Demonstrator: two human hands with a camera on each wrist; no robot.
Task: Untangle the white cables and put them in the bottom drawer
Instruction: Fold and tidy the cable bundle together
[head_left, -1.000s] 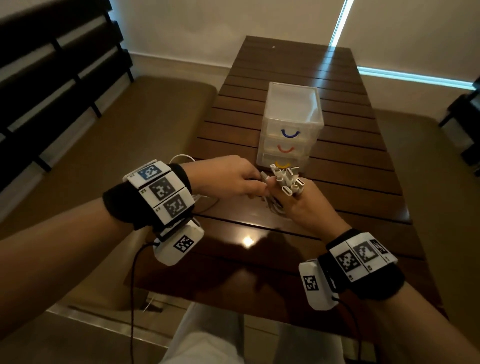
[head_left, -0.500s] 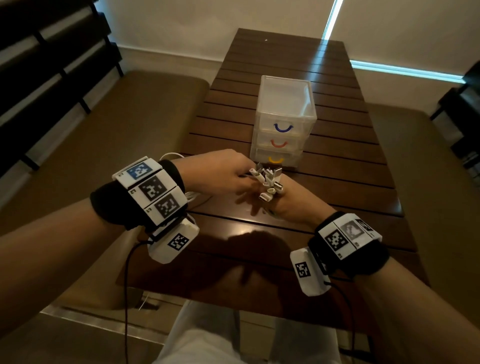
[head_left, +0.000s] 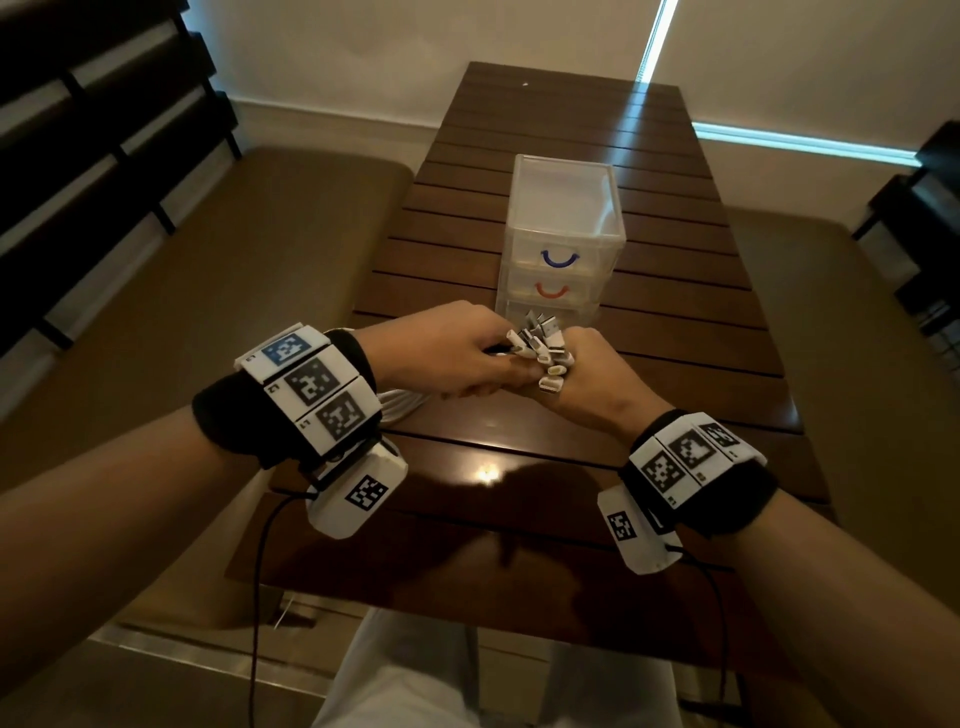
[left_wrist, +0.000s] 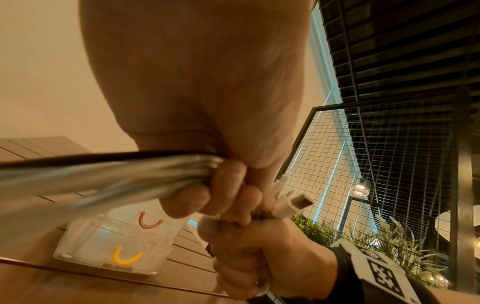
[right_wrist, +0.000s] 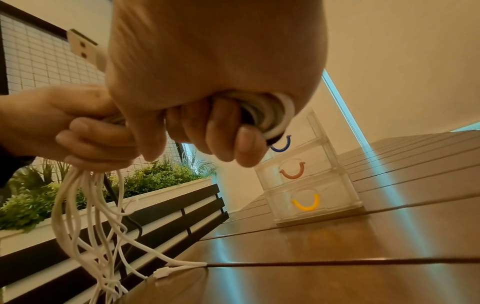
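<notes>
A bundle of white cables (head_left: 540, 351) is held over the near part of the table, its plug ends fanning upward between my fists. My left hand (head_left: 462, 358) grips the bundle from the left and my right hand (head_left: 592, 374) grips it from the right, knuckles touching. In the left wrist view my left fingers (left_wrist: 207, 195) curl round the strands (left_wrist: 103, 179), with a black cable among them. In the right wrist view my right fingers (right_wrist: 223, 131) hold coiled loops (right_wrist: 272, 113), and loose ends (right_wrist: 85, 216) hang to the table. The clear drawer unit (head_left: 563, 234) stands just beyond; its bottom drawer (right_wrist: 306, 203), with a yellow handle, is closed.
The slatted wooden table (head_left: 675, 322) runs away from me, with brown bench seats (head_left: 234, 260) on both sides. A loose white connector (right_wrist: 162, 273) lies near the table's left edge. A planter with green plants (right_wrist: 155, 179) and a wire-mesh screen stand beyond the left bench.
Both hands keep their hold on the bundle. The plug ends have shifted slightly up and toward the drawer unit and now cover its yellow handle in the head view.
</notes>
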